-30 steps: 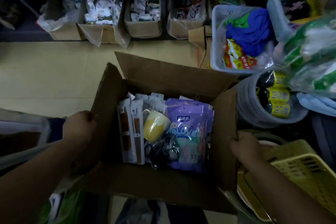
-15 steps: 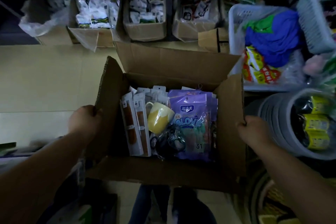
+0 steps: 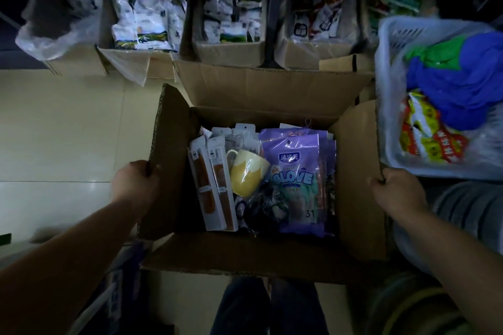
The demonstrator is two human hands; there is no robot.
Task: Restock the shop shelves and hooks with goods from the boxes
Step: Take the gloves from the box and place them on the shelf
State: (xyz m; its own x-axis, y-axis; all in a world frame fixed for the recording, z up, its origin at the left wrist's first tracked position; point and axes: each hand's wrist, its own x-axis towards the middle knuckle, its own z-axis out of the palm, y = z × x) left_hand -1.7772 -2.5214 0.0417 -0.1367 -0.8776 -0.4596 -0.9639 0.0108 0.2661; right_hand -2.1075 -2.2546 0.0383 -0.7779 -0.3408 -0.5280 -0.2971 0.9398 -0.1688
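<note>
An open brown cardboard box (image 3: 261, 255) fills the middle of the head view, its four flaps folded outward. The left hand (image 3: 134, 185), at about 9 o'clock from the box's centre, grips the edge of the left flap with fingers curled over the corrugated rim. The right hand (image 3: 396, 192), at 3 o'clock, is closed round the edge of the right flap in the same way, knuckles up.

Inside the box, a purple plastic glove packet (image 3: 296, 185) printed "GLOVE" lies toward 3 o'clock, touching a yellow and white ceramic mug (image 3: 246, 174) in clear wrap at the centre. At 9 o'clock from the mug stand two narrow white carded packs with brown strips (image 3: 212, 185), side by side. Something dark and tangled lies at 6 o'clock of the mug; what it is cannot be told.

At 12 o'clock, beyond the box, a row of cardboard trays of white packets (image 3: 141, 24) sits on a low shelf. At 2 o'clock a pale plastic basket (image 3: 386, 90) holds blue and green cloth.
</note>
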